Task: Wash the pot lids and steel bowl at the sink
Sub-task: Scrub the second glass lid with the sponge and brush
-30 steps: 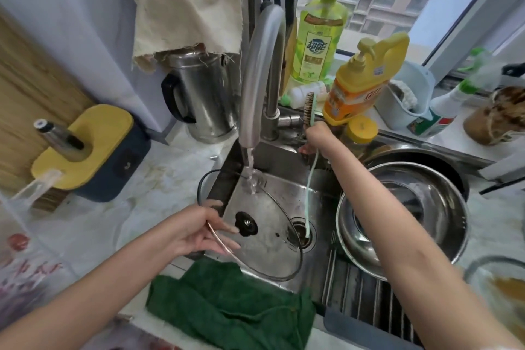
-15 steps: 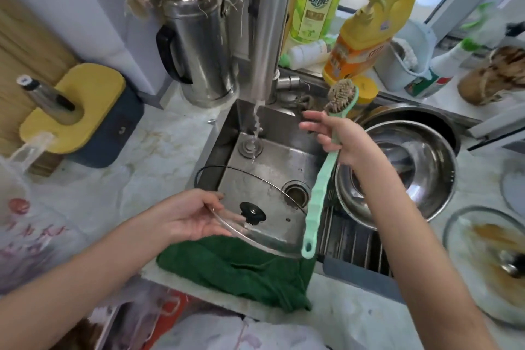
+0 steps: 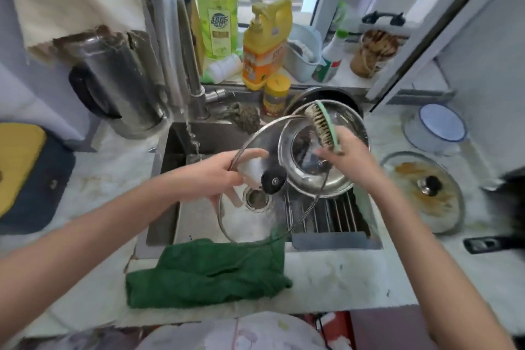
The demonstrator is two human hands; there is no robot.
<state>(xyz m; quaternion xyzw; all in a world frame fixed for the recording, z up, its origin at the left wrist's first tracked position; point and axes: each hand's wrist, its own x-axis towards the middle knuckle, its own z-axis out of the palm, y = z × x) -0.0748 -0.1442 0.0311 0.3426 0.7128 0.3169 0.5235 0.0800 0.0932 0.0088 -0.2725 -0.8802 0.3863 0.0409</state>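
The left hand's grip is closed on the upper-left rim of the glass pot lid, thumb on top and fingers beneath, holding it tilted above the sink. The right hand's grip wraps the handle of a green brush, its bristles at the lid's far edge. The steel bowl sits on the rack in the sink's right half, partly behind the lid, and a second, soiled lid lies on the table right of the sink.
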